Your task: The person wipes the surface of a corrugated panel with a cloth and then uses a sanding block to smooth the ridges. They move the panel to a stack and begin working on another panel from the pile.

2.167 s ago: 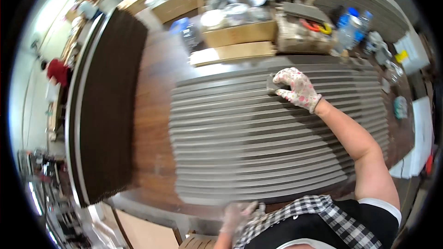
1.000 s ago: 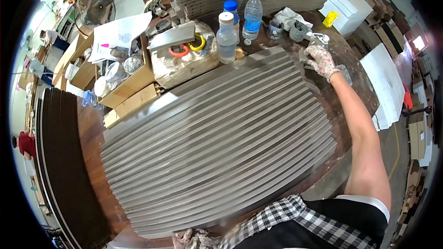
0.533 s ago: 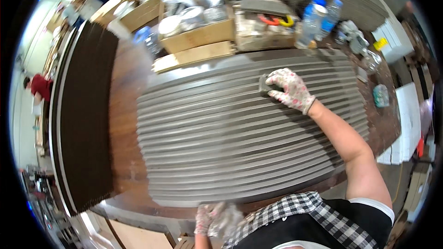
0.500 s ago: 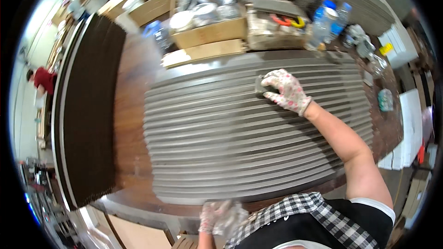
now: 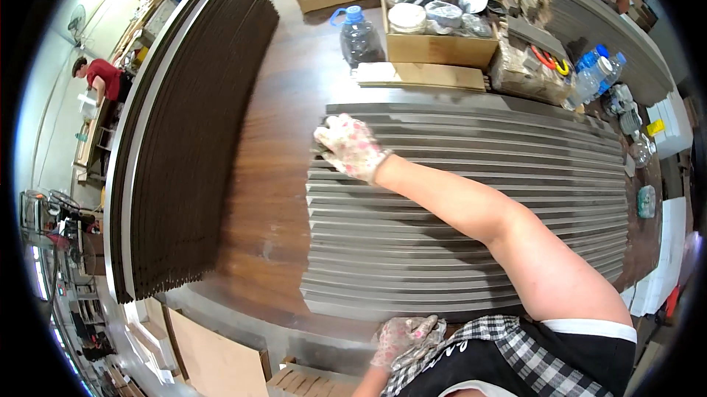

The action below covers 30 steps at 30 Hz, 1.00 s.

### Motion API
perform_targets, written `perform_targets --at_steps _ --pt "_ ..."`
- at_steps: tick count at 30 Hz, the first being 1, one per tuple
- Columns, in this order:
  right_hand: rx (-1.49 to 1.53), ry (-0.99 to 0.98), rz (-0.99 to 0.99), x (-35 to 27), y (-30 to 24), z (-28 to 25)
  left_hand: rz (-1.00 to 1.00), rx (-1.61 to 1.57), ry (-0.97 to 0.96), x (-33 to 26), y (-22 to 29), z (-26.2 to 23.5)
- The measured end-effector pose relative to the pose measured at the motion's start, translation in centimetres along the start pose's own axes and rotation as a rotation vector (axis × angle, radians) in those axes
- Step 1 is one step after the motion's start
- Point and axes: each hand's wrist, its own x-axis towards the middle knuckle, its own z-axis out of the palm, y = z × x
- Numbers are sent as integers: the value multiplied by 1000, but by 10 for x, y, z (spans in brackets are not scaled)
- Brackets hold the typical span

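Observation:
Long grey grooved strips [image 5: 456,213] lie side by side across the wooden table in front of me. My right hand [image 5: 352,148], in a white glove with a pink pattern, is at their far left end with its fingers curled down. A small grey block is in its grip, mostly hidden under the fingers. My left hand [image 5: 401,339], gloved alike, is low at the table's near edge by my apron. Its fingers are closed on a crumpled greyish cloth [image 5: 428,342], partly hidden and hard to make out.
A tall stack of dark strips [image 5: 195,132] stands on the left. Along the back are a blue-capped jug [image 5: 361,37], a cardboard box of tubs [image 5: 442,49], a wrapped bundle with scissors [image 5: 534,76] and plastic bottles [image 5: 589,82]. Other people work farther off.
My right hand has slid left along the strips to their left end. My left hand stays low near the apron. The whole view has shifted, with the table appearing farther right.

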Motion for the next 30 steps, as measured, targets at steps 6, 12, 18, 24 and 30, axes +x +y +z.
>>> perform_targets --at_steps 6,12,18,24,30 --pt "-61 63 193 -156 104 -112 340 798 170 38 -99 46" --pt "-287 274 431 -365 240 -254 829 805 434 57 -74 50" --pt "-526 271 894 -525 350 -371 149 449 180 64 -53 47" --pt "-518 426 1043 -529 341 -376 8 287 223 60 -62 44" --pt "-472 443 763 -431 280 -283 -10 -124 290 55 -74 47"
